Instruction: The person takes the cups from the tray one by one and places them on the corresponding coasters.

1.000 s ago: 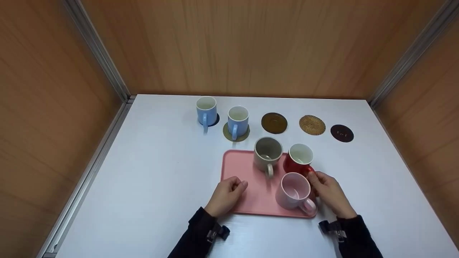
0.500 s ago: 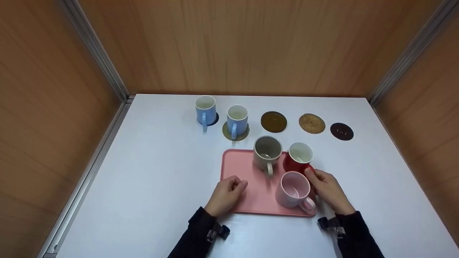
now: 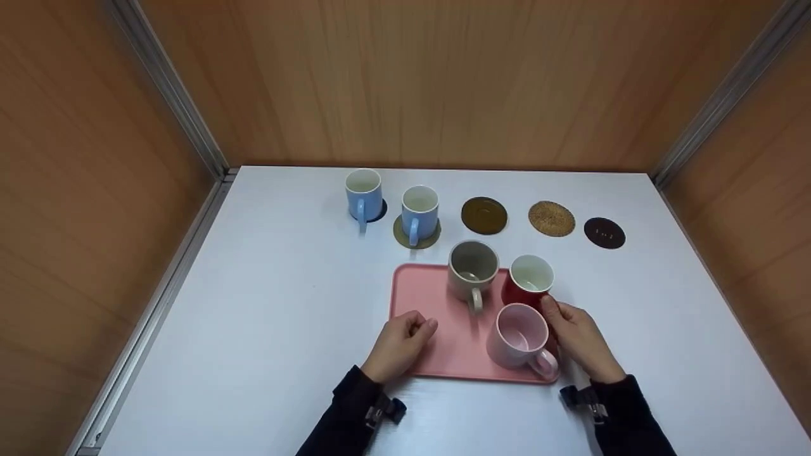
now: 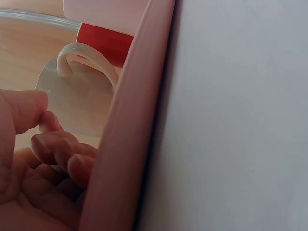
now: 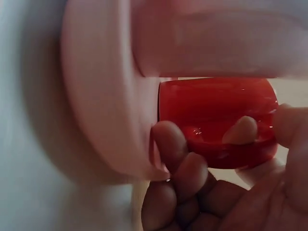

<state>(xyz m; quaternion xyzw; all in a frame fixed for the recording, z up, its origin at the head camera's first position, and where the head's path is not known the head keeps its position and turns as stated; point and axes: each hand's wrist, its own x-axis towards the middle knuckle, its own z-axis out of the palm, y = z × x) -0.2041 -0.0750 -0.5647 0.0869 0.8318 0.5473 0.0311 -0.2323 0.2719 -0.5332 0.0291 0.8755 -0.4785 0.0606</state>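
Note:
My right hand (image 3: 580, 335) is at the right edge of the pink tray (image 3: 443, 354), gripping the red mug (image 5: 216, 110) at its handle side. The handle is hidden behind thumb and fingers in the head view. This red mug stands upright at the tray's back right corner, white inside. In front of it stands a pink mug (image 3: 516, 339), handle toward the front right. A grey-beige mug (image 3: 466, 285) is to the red mug's left. My left hand (image 3: 399, 345) rests at the tray's left front, fingers loosely curled and holding nothing, close by the rim in the left wrist view.
Behind the tray, a blue mug (image 3: 364, 202) stands on a dark coaster, and a second blue mug (image 3: 420, 215) on an olive one. Farther right lie a brown coaster (image 3: 484, 215), a woven coaster (image 3: 552, 219) and a dark coaster (image 3: 604, 233). Wooden walls (image 3: 405, 82) enclose the white table.
The red mug has turned or shifted slightly, and its handle, seen before, is now covered by my right hand. That hand has moved slightly left. My left hand stays put.

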